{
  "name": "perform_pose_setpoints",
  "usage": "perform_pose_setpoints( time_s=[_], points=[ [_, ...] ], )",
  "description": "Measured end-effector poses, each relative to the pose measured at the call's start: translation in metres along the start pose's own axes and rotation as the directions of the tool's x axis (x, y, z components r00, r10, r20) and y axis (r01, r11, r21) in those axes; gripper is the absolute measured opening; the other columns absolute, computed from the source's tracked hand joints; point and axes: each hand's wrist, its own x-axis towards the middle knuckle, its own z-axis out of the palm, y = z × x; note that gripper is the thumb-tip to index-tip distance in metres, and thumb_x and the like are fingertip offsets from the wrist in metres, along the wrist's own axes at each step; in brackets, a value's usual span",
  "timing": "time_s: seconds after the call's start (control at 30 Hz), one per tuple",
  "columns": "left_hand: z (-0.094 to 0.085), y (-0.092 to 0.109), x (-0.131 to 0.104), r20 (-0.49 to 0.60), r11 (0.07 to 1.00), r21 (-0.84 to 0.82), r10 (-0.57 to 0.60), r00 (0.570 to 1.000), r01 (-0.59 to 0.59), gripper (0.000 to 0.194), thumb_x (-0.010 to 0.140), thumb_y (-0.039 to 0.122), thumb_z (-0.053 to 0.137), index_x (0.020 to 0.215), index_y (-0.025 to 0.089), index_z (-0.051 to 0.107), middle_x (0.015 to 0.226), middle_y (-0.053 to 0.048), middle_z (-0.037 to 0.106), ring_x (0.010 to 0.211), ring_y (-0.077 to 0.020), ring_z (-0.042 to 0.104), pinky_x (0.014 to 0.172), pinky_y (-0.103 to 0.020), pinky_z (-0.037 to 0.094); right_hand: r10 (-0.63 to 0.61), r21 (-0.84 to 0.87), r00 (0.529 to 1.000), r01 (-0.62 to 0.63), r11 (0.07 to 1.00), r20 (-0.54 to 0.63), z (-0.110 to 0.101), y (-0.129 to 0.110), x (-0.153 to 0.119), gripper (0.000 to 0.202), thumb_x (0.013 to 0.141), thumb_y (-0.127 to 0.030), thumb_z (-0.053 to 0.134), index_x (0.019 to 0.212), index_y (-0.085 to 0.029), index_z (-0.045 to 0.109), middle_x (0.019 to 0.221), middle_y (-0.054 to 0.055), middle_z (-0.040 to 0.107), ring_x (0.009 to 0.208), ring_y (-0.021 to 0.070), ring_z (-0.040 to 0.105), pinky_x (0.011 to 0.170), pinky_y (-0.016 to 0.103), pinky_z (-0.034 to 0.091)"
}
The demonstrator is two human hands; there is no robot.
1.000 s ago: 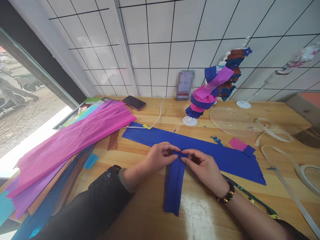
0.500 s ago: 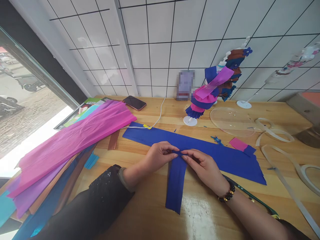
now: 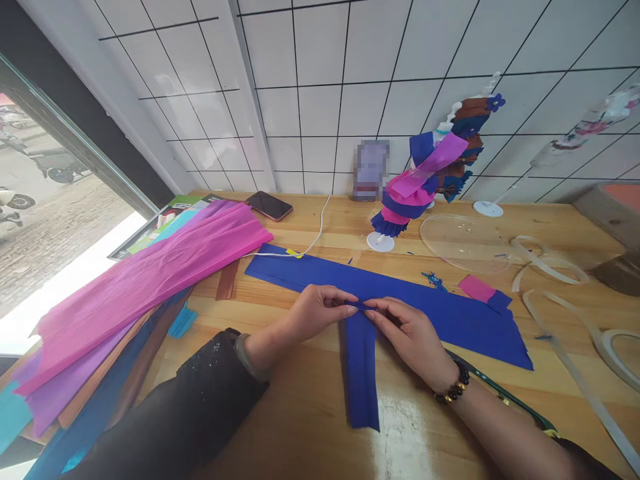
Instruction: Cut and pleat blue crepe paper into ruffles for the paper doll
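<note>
Between my two hands a narrow blue crepe paper strip hangs toward me, its upper end pinched by both. My left hand grips the top left corner between thumb and fingers. Close beside it, my right hand pinches the top right corner. Behind the fingertips lies a wide blue crepe paper sheet, flat and slanting across the table. The fingers partly cover the strip's top edge and the near edge of the sheet.
Stacked pink crepe paper and other colours lie left. A phone, a white cable and a paper-dressed figure on a stand are at the back. White tape curls at right; a green-edged tool lies under my right forearm.
The lower end of the hanging strip has swung to the right. Both hands keep their pinch in nearly the same place.
</note>
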Motion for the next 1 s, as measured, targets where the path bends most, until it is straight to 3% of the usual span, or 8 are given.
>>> perform_pose_setpoints(
  time_s=[0.2,0.4,0.57,0.8,1.0],
  points=[
    [0.0005,-0.0010,0.0000,0.056,0.990,-0.138,-0.025,0.998,0.033,0.058,0.058,0.028,0.072,0.111,0.013,0.055,0.068,0.001,0.055,0.061,-0.0073,0.050,0.064,-0.022,0.041,0.016,-0.021,0.999,-0.017,1.000,-0.039,0.0015,0.0006,-0.0004,0.020,0.082,-0.034,0.049,0.091,-0.021,0.062,0.090,0.004,0.065,0.082,0.0165,0.060,0.068,0.026,0.047],
    [0.0013,0.0023,-0.0017,-0.059,0.994,-0.089,-0.067,0.996,0.062,0.064,0.060,0.030,0.071,0.118,0.013,0.050,0.062,0.003,0.057,0.056,-0.0070,0.049,0.062,-0.021,0.040,0.032,-0.016,0.997,-0.033,0.999,-0.070,0.0028,-0.0018,-0.0002,0.020,0.081,-0.034,0.050,0.089,-0.021,0.063,0.090,0.004,0.065,0.081,0.0166,0.060,0.068,0.026,0.047],
    [0.0024,0.0046,-0.0011,-0.092,0.999,-0.032,-0.030,0.995,0.027,0.051,0.061,0.030,0.069,0.107,0.012,0.057,0.064,0.000,0.061,0.057,-0.0088,0.053,0.060,-0.020,0.042,0.024,-0.002,0.998,-0.024,1.000,-0.065,0.0021,-0.0024,-0.0001,0.019,0.081,-0.033,0.050,0.088,-0.020,0.063,0.088,0.004,0.065,0.079,0.0162,0.060,0.068,0.026,0.047],
    [-0.0005,-0.0015,-0.0002,-0.086,0.980,0.191,0.070,0.994,-0.053,0.033,0.069,0.034,0.062,0.094,0.014,0.065,0.067,-0.001,0.062,0.056,-0.0082,0.051,0.056,-0.019,0.042,0.006,0.004,0.999,-0.006,1.000,-0.038,0.0017,-0.0023,-0.0003,0.020,0.081,-0.033,0.049,0.087,-0.020,0.063,0.085,0.004,0.066,0.075,0.0149,0.059,0.065,0.025,0.046],
    [-0.0025,0.0001,0.0004,-0.057,0.908,0.341,0.278,0.959,-0.243,0.022,0.071,0.034,0.060,0.082,0.015,0.066,0.080,-0.005,0.060,0.070,-0.0112,0.054,0.059,-0.020,0.043,0.029,0.014,1.000,-0.028,0.999,-0.004,0.0005,-0.0043,0.0000,0.021,0.081,-0.035,0.048,0.087,-0.020,0.063,0.084,0.004,0.064,0.075,0.0151,0.058,0.064,0.025,0.045]
  ],
)
